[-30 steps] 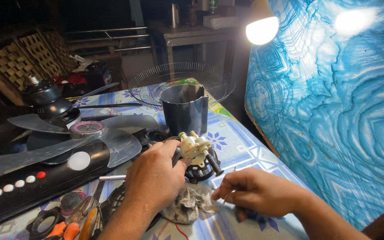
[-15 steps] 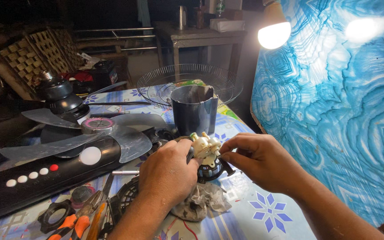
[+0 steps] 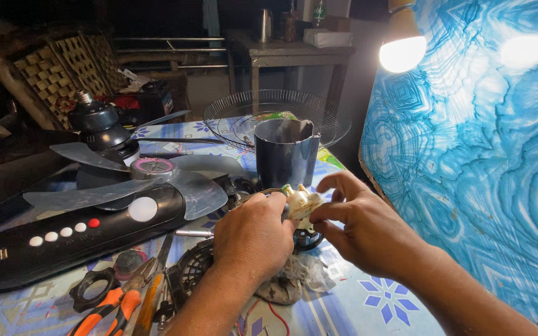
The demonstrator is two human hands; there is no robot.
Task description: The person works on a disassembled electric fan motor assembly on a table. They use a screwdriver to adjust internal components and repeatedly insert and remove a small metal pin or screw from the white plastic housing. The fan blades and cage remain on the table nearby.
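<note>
While both hands (image 3: 253, 233) (image 3: 362, 227) pinch cream plastic motor part (image 3: 302, 202), ribbed, knobbly

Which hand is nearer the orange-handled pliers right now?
Left. The left hand is just right of and above the orange-handled pliers; the right hand is farther right, beyond the left one.

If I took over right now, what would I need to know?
Left hand: wrapped around the small motor assembly, steadying it above the table.
Right hand: fingertips pinching the motor's cream-coloured top part.
Nearby: grey fan blade lying on the black control panel, dark cylindrical housing, wire guard behind it, orange-handled pliers.
Done: the fan lies in separate parts.
Left: the motor is still in hand.
</note>
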